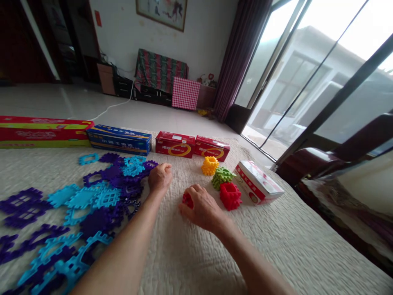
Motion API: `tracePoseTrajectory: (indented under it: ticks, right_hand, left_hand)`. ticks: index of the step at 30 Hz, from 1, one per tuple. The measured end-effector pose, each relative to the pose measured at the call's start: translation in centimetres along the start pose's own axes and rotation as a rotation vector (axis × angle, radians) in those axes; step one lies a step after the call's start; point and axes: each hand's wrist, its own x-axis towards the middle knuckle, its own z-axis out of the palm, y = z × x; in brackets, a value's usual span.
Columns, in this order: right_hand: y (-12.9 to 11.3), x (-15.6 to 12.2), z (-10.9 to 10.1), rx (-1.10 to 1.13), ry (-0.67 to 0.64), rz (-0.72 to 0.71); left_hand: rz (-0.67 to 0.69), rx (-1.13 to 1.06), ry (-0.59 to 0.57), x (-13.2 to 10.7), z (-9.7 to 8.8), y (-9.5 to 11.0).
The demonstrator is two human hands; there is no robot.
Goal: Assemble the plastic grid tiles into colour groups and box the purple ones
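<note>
Looking through the head view, I see the right hand (201, 205) curled around a red piece (188, 200), which shows only partly, while the left hand (160, 178) is bent into a loose fist with nothing visible inside. To the right of the right hand, a yellow block (210, 168), a green block (222, 178) and a red block (231, 199) seem already built up. Left of the left hand, many purple pieces (95, 221) and light-blue pieces (80, 197) lie flat, apparently not yet built up.
</note>
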Motion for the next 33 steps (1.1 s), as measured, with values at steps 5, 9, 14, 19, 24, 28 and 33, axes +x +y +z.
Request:
tracePoseTrajectory:
  ticks: [5, 9, 14, 19, 24, 28, 33]
  right_hand:
    - [0.2, 0.1, 0.2, -0.020, -0.008, 0.025]
    - [-0.1, 0.0, -0.3, 0.005, 0.037, 0.018]
    - [-0.3, 0.3, -2.2, 0.066, 0.375, -0.006]
    - [3.3, -1.3, -4.5, 0.046, 0.977, 0.033]
    - [8.3, -5.2, -3.1, 0.132, 1.069, 0.155]
    - [8.7, -6.1, -1.2, 0.050, 0.959, 0.148]
    - [7.9, -5.1, -0.3, -0.013, 0.857, 0.192]
  left_hand:
    - [0.006, -0.004, 0.002, 0.0, -0.1, 0.1]
    - [0.003, -0.007, 0.004, -0.1, 0.0, 0.1]
    - [-0.016, -0.016, 0.002, 0.0, 0.0, 0.0]
    - [0.000, -0.025, -0.018, 0.1, -0.1, -0.1]
    - [-0.003, -0.006, -0.028, 0.2, 0.1, -0.2]
    - [0.026, 0.016, -0.018, 0.2, 0.2, -0.2]
    - [0.022, 0.034, -0.026, 0.2, 0.2, -0.3]
